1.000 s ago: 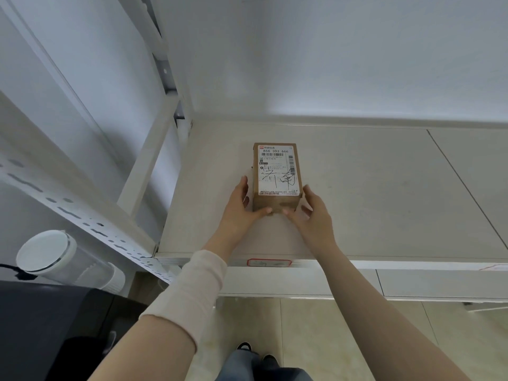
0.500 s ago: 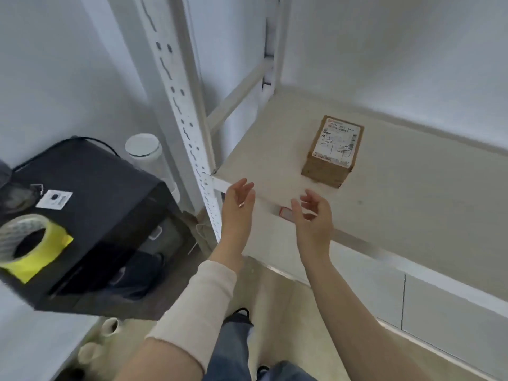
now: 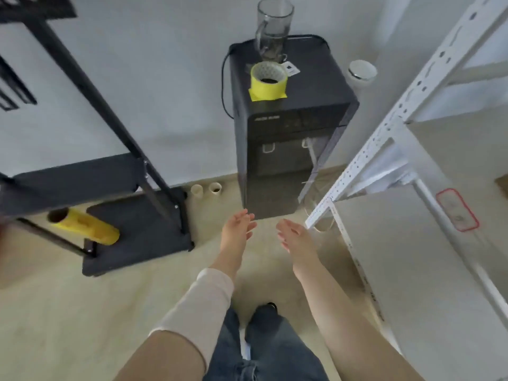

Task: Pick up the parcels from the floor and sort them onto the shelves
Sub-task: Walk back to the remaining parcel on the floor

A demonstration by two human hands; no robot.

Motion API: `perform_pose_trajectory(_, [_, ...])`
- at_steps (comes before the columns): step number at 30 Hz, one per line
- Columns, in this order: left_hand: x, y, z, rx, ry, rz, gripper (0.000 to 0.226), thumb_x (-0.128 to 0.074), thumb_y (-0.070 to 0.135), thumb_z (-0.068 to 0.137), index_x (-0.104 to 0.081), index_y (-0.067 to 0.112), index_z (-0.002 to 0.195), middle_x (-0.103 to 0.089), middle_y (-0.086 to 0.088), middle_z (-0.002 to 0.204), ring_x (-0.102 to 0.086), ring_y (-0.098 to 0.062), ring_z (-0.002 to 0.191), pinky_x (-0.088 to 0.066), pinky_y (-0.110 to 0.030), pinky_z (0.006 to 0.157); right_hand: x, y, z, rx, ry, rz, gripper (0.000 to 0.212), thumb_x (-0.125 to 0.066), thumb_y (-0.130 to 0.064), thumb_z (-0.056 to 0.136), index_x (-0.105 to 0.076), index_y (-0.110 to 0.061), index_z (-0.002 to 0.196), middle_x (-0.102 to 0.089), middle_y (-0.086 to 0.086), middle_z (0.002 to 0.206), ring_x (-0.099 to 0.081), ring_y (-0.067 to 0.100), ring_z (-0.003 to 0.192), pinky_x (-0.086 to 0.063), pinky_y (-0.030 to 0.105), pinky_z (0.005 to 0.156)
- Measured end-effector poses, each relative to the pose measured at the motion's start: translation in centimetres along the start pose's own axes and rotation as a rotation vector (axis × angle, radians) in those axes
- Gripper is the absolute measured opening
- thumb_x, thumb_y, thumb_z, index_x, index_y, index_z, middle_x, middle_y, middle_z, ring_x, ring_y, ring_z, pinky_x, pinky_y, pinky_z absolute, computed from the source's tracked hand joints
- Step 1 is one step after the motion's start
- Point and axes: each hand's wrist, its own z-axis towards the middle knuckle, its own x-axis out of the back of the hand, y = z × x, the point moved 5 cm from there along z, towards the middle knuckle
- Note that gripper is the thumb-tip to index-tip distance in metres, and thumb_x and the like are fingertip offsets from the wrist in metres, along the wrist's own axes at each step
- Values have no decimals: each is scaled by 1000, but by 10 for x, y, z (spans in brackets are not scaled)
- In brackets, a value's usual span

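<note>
My left hand and right hand hang over the floor with the fingers spread apart and holding nothing; the palms face each other across a narrow gap.

The step in hand, as I judge it, is to locate and fetch the next parcel. No parcel lies on the stretch of floor below or ahead of my fingers. Only a brown corner, possibly a parcel already placed, shows far to the right of my right fingers, on the shelf.

Procedure for doing this step well:
1. Turn the head until a parcel on the floor comes into view before reaching.
2. Keep both hands open and level, so they can close on opposite sides of a box.
3. Steer clear of the white shelf upright, whose lower end lies just right of my right fingers.
4. Avoid the black water dispenser directly beyond my fingertips; a glass mug and a yellow tape roll stand on top and could be knocked.
5. Watch the black cart to the left of my left fingers when stepping.
</note>
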Motion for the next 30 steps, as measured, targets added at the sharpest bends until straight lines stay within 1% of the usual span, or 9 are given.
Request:
perform_pose_trajectory(3, [86,-8,-17,-10,108,-159,38,-44,14,97,-48,7,134,-62,-2,113,-61,-19,102,-46,-32,96,-75,10,-25,22,-104,-202,27,-57,-20,93,-62,-6,115,-66,16,109,-62,30,108,-46,38,99])
perform_pose_trajectory(6, [184,-20,-41,-29,233,-336,38,-46,14,97,-48,7,134,-62,-2,110,-61,-19,98,-47,-29,90,-166,35,-59,20,-239,-357,34,-56,-18,93,-60,11,110,-60,33,124,-55,47,118,-45,38,80])
perform_pose_trajectory(8, [255,-35,-59,-40,328,-457,36,-47,13,96,-49,8,132,-62,-4,112,-61,-21,100,-47,-32,94,-230,56,-89,26,-332,-440,29,-56,-17,93,-64,8,106,-58,35,126,-54,48,119,-45,36,75])
perform_pose_trajectory(12, [402,-79,-112,-55,545,-682,36,-52,14,94,-51,9,129,-64,-2,104,-63,-19,94,-47,-30,90,-365,113,-171,39,-563,-570,8,-55,-17,94,-62,-13,97,-62,26,127,-60,27,99,-45,23,71])
perform_pose_trajectory(17, [552,-151,-186,-91,819,-940,39,-46,12,96,-47,4,134,-62,-9,114,-59,-23,103,-44,-29,88,-501,196,-287,49,-843,-753,26,-50,-19,97,-57,-7,119,-63,16,121,-59,32,119,-47,23,73])
perform_pose_trajectory(22, [656,-224,-253,-136,1052,-1184,39,-39,13,99,-43,2,136,-61,-12,119,-58,-24,103,-44,-22,76,-597,288,-387,-51,-1081,-890,17,-48,-20,98,-56,-9,107,-58,8,112,-59,17,88,-47,25,75])
perform_pose_trajectory(24, [693,-252,-274,-144,1138,-1274,38,-39,14,100,-43,3,136,-61,-13,121,-60,-22,99,-45,-22,76,-629,323,-421,-102,-1133,-945,24,-48,-20,99,-55,-6,117,-58,8,112,-59,18,89,-47,25,75])
perform_pose_trajectory(27, [761,-286,-296,-172,1223,-1390,39,-38,14,100,-43,3,137,-59,-9,116,-61,-15,87,-45,-21,73,-684,372,-465,-181,-1192,-989,14,-48,-21,98,-54,-10,103,-58,9,112,-58,23,94,-45,23,71])
perform_pose_trajectory(30, [846,-306,-311,-179,1281,-1450,39,-36,15,101,-42,3,138,-60,-15,127,-59,-22,99,-45,-22,72,-757,417,-505,-217,-1260,-1022,13,-48,-23,98,-55,-12,99,-62,5,102,-55,24,103,-46,25,72])
